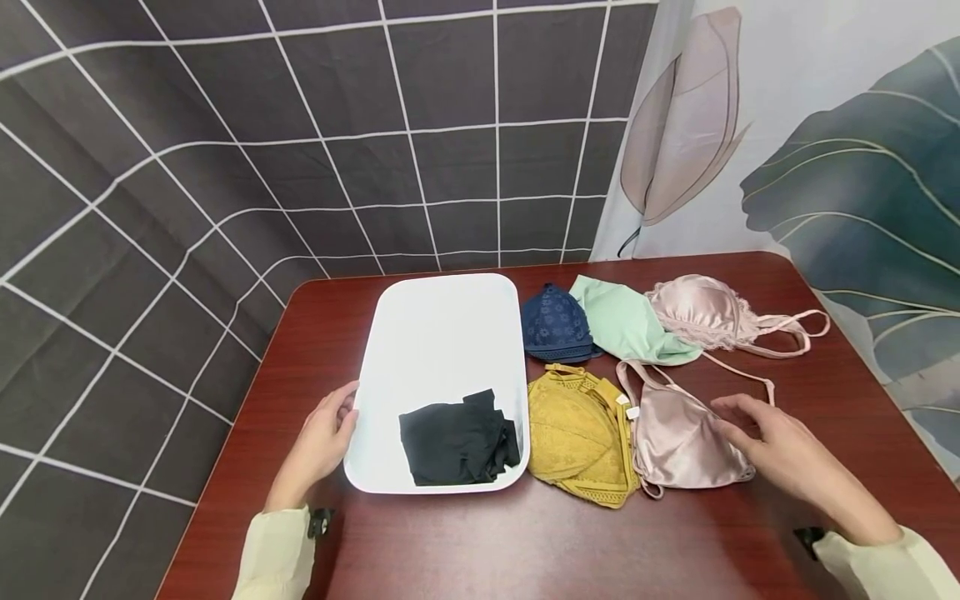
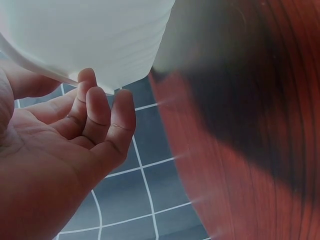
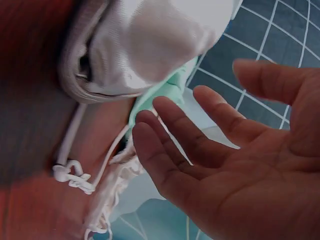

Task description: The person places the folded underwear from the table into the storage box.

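My left hand (image 1: 324,435) is beside the left side of a white plastic bin (image 1: 435,333), its loosely bent fingertips right at the rim. Folded black fabric (image 1: 453,442) lies in the near end of the bin. On the right, my right hand (image 1: 783,446) hovers at the edge of a dusty-pink satin bra (image 1: 686,437), fingers spread and relaxed with nothing between them. The right wrist view shows the palm (image 3: 255,175) facing the bra's satin cup (image 3: 155,45). A mustard lace bra (image 1: 573,433) sits between the bin and the satin bra.
Behind these lie a navy bra (image 1: 557,325), a mint-green bra (image 1: 626,321) and a pale pink lace-trimmed bra (image 1: 697,308) with loose straps. The reddish wooden table (image 1: 540,550) meets a dark gridded cloth (image 1: 442,183) at the back and left, and a leaf-patterned curtain (image 1: 795,75) at right.
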Demonstrator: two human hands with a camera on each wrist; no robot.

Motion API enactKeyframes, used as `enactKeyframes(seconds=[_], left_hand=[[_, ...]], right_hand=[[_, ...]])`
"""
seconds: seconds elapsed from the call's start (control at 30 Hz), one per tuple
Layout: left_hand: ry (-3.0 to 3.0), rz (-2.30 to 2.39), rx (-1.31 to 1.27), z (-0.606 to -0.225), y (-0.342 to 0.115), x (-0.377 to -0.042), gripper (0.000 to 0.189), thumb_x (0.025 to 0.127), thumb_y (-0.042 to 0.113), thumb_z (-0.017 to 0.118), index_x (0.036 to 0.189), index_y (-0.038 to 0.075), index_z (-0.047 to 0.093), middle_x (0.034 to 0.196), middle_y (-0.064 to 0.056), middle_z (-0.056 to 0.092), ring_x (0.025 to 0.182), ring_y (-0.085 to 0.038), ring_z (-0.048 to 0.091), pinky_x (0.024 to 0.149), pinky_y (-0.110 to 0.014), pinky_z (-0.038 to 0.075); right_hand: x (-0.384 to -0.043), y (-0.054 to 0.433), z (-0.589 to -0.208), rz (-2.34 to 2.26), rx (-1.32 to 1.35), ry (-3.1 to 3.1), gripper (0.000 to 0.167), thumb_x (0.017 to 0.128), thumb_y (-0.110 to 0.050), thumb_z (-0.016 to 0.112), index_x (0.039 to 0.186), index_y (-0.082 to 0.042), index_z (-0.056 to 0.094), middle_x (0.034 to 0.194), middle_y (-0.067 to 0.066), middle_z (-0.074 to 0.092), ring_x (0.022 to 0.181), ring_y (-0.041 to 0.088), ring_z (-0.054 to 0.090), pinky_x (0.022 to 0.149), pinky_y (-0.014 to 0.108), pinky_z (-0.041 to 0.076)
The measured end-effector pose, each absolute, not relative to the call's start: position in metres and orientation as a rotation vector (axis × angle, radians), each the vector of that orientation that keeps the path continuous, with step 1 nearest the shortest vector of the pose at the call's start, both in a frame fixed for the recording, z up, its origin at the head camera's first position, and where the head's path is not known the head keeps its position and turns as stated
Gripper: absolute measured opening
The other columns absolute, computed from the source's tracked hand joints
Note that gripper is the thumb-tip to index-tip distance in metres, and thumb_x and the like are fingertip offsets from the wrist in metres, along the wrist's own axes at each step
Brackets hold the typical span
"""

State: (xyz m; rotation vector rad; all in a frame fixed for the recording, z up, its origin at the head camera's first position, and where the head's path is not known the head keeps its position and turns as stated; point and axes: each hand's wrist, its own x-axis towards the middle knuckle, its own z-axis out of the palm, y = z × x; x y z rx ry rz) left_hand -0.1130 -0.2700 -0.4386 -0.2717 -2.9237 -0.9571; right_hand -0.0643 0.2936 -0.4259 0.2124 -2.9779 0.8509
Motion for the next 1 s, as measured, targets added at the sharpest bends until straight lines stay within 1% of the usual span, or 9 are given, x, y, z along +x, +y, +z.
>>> enactKeyframes(seconds=[0.13,0.27,0.4,0.53,0.63,0.8,0.9,1.0], left_hand=[[-2.924,-0.950,-0.274,-0.440,-0.270,-0.114,0.042,0.091,-0.002,0.054,0.132,-0.006,0.047,0.094,-0.011,0.054,0.084,-0.023,0.050,0.074,-0.041,0.045],[-2.924,-0.956,-0.277,-0.439,-0.271,-0.113,0.042,0.091,-0.002,0.054,0.132,-0.006,0.047,0.094,-0.011,0.054,0.084,-0.023,0.050,0.075,-0.041,0.046],[-2.927,-0.964,-0.276,-0.438,-0.271,-0.113,0.042,0.092,-0.001,0.054,0.132,-0.006,0.046,0.094,-0.011,0.054,0.084,-0.023,0.050,0.075,-0.041,0.046],[-2.932,-0.968,-0.270,-0.438,-0.271,-0.113,0.042,0.092,-0.001,0.053,0.133,-0.006,0.046,0.095,-0.011,0.054,0.085,-0.023,0.050,0.075,-0.041,0.046],[-2.930,-0.972,-0.265,-0.439,-0.271,-0.113,0.042,0.092,-0.001,0.054,0.133,-0.006,0.046,0.095,-0.011,0.054,0.085,-0.023,0.050,0.075,-0.041,0.046],[-2.921,-0.963,-0.269,-0.440,-0.271,-0.113,0.042,0.091,0.000,0.054,0.133,-0.006,0.046,0.093,-0.010,0.054,0.083,-0.022,0.050,0.073,-0.040,0.046],[-2.923,-0.965,-0.271,-0.440,-0.271,-0.112,0.042,0.091,0.000,0.054,0.133,-0.006,0.046,0.094,-0.011,0.054,0.083,-0.022,0.050,0.073,-0.039,0.046],[-2.927,-0.970,-0.266,-0.438,-0.270,-0.112,0.043,0.092,0.000,0.054,0.133,-0.006,0.046,0.094,-0.011,0.054,0.084,-0.023,0.050,0.074,-0.040,0.046]], right_hand=[[-0.064,0.294,-0.432,0.873,0.215,-3.016,0.031,0.088,-0.027,0.068,0.111,-0.007,0.062,0.101,0.013,0.066,0.088,0.027,0.063,0.068,0.036,0.047],[-0.063,0.294,-0.438,0.881,0.236,-3.021,0.037,0.082,-0.028,0.074,0.110,-0.007,0.062,0.098,0.012,0.066,0.086,0.024,0.062,0.066,0.034,0.046],[-0.062,0.293,-0.441,0.884,0.239,-3.031,0.043,0.079,-0.029,0.076,0.112,-0.006,0.061,0.098,0.013,0.065,0.085,0.026,0.059,0.066,0.039,0.044],[-0.062,0.293,-0.444,0.916,0.249,-3.055,0.052,0.079,-0.032,0.076,0.119,-0.004,0.057,0.105,0.022,0.062,0.092,0.035,0.058,0.073,0.050,0.044],[-0.063,0.294,-0.446,0.929,0.259,-3.045,0.057,0.078,-0.032,0.077,0.122,-0.003,0.055,0.110,0.027,0.059,0.097,0.043,0.057,0.076,0.056,0.042],[-0.064,0.295,-0.450,0.941,0.243,-3.012,0.059,0.076,-0.033,0.079,0.122,-0.006,0.054,0.111,0.030,0.058,0.098,0.048,0.055,0.076,0.058,0.041],[-0.065,0.295,-0.453,0.945,0.224,-2.997,0.059,0.075,-0.034,0.079,0.120,-0.006,0.054,0.110,0.029,0.059,0.097,0.047,0.056,0.075,0.057,0.041],[-0.065,0.294,-0.455,0.949,0.186,-2.982,0.058,0.075,-0.036,0.080,0.119,-0.008,0.054,0.109,0.026,0.060,0.094,0.044,0.057,0.072,0.053,0.042]])
